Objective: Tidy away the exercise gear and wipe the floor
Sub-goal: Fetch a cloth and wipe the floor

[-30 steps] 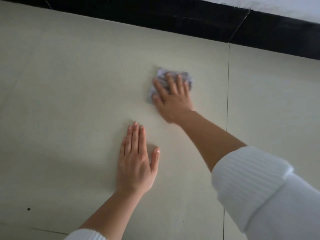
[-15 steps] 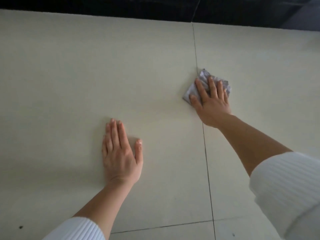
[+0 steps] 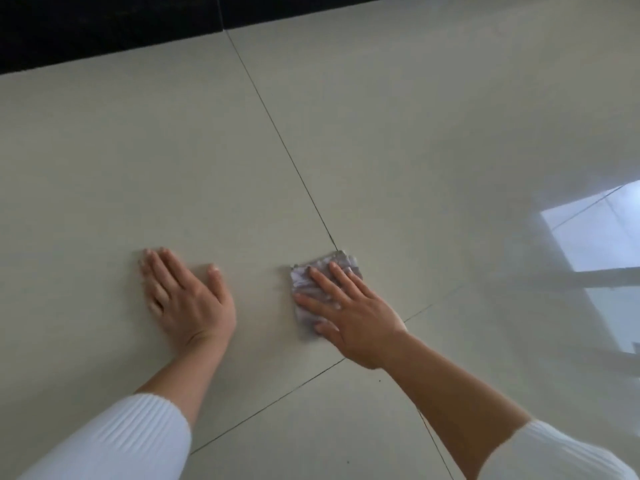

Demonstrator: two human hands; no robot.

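A small crumpled grey-lilac cloth [image 3: 304, 282] lies flat on the pale beige tiled floor [image 3: 173, 174], right at a crossing of tile joints. My right hand [image 3: 349, 313] presses down on it with fingers spread, covering most of it. My left hand [image 3: 185, 299] rests flat on the bare tile to the left of the cloth, palm down, fingers together and thumb out, holding nothing. Both forearms are bare, with white ribbed sleeves pushed up. No exercise gear is in view.
A black skirting band [image 3: 104, 26] runs along the far edge of the floor at the top left. A bright window reflection [image 3: 602, 237] shines on the glossy tiles at the right. Dark tile joints cross under my right hand.
My right hand has dragged the cloth back toward me, from far out along the joint to the tile crossing. The view has swung, showing floor to the right. My left hand stays planted.
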